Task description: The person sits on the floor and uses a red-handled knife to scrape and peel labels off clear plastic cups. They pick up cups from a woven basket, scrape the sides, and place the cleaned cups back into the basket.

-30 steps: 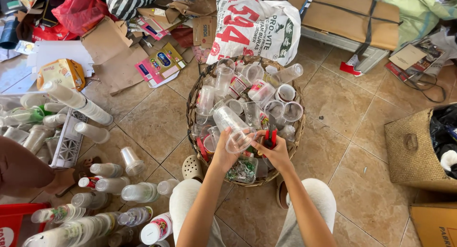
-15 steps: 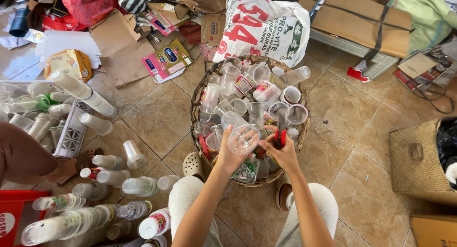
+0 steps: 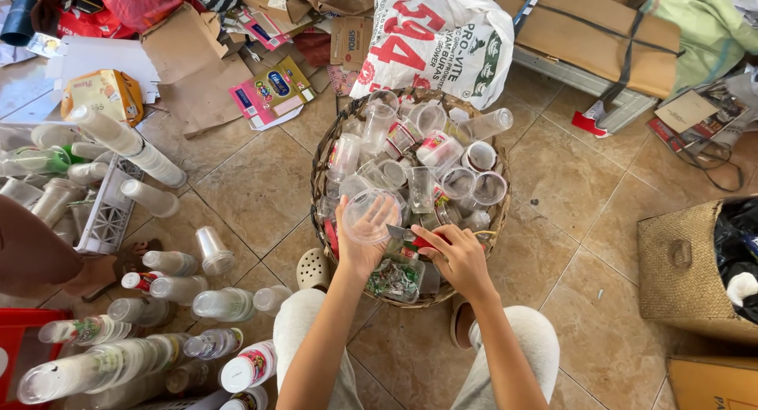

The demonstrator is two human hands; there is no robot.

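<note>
Seen from above, rows of stacked clear plastic cups (image 3: 126, 141) lie on the tan tiled floor (image 3: 253, 189) at far left. In the middle stands a round woven wicker basket (image 3: 320, 173) heaped with more cups. Over its near rim, the left hand (image 3: 362, 240) grips a clear plastic cup (image 3: 369, 216), mouth facing the camera. Just beside it, the right hand (image 3: 458, 260) is closed on a red-handled cutter (image 3: 422, 240) — its blade touching the cup. Further right sits a woven straw bin (image 3: 683, 268).
</note>
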